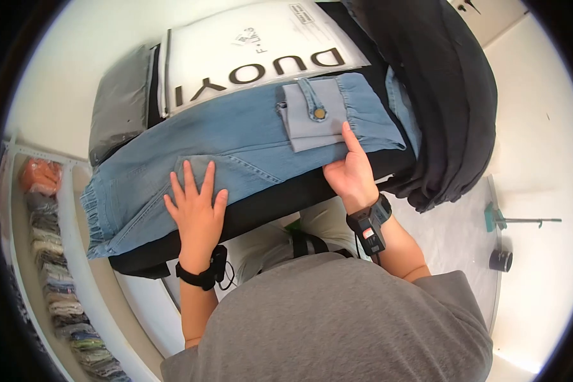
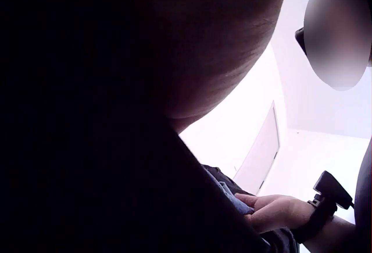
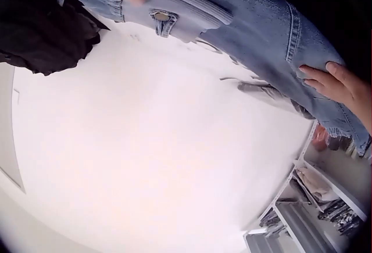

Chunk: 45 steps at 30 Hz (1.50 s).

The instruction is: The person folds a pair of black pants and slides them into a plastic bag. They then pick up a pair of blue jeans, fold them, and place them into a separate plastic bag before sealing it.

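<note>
Blue denim trousers [image 1: 165, 143] lie folded lengthwise, with a gathered elastic edge at the left end. At the right end, a pale grey-lilac turned-up cuff [image 1: 312, 127] carries a denim tab with a brass button [image 1: 319, 113]. My left hand [image 1: 196, 213] rests flat on the trousers, fingers spread over the slanted seam. My right hand [image 1: 351, 172] holds the lower edge of the cuff end, thumb on top and the other fingers hidden beneath. In the right wrist view the cuff [image 3: 168, 9] and part of that hand show along the top.
Under the trousers is a black surface [image 1: 261, 194]. Behind them lie a white DUOYI bag [image 1: 235, 48] and a grey plastic-wrapped packet [image 1: 121, 102]. Dark garments [image 1: 452, 95] drape at the right. Shelves of bagged clothes [image 1: 63, 293] stand at the left.
</note>
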Available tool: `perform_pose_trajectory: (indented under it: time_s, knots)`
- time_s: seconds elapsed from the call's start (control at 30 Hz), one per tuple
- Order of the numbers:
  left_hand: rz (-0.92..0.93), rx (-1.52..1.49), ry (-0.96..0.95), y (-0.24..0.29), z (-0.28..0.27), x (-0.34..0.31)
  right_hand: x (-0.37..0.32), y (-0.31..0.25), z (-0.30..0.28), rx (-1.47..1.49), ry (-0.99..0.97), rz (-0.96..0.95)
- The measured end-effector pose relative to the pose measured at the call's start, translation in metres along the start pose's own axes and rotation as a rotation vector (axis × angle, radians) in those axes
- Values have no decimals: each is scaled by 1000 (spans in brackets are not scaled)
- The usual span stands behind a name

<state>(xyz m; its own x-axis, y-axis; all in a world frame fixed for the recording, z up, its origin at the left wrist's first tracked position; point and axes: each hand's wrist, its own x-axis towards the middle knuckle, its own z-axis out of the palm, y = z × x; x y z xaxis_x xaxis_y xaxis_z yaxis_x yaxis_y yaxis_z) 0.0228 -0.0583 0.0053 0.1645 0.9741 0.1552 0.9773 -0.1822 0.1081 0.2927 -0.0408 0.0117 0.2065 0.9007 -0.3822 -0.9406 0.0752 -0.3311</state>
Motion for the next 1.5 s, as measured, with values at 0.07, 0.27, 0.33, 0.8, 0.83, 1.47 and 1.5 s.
perform_pose_trajectory:
  time_s: [0.07,0.27,0.33,0.8,0.83,1.47,1.5]
  knots:
    - [-1,-35,-40,2,-3,-1,9,3,-4,-129,160,-45]
    - [-7,-48,-5,0,-3,-2,-5,15,6,-519,95,-386]
    - [27,-33,17,-1,-1,-2,-16,22,25,-791,63,-647]
    - [7,-175,191,-5,9,-5,-26,102,60,-2350,-957,-972]
    - [24,-218,231,-6,10,-5,-27,102,61,-2334,-946,-990]
    - [-483,-1594,371,-34,-30,-15,-24,83,68,-2258,-1037,-965]
    - [-588,-1582,337,-36,-31,-19,-28,82,69,-2323,-1133,-985]
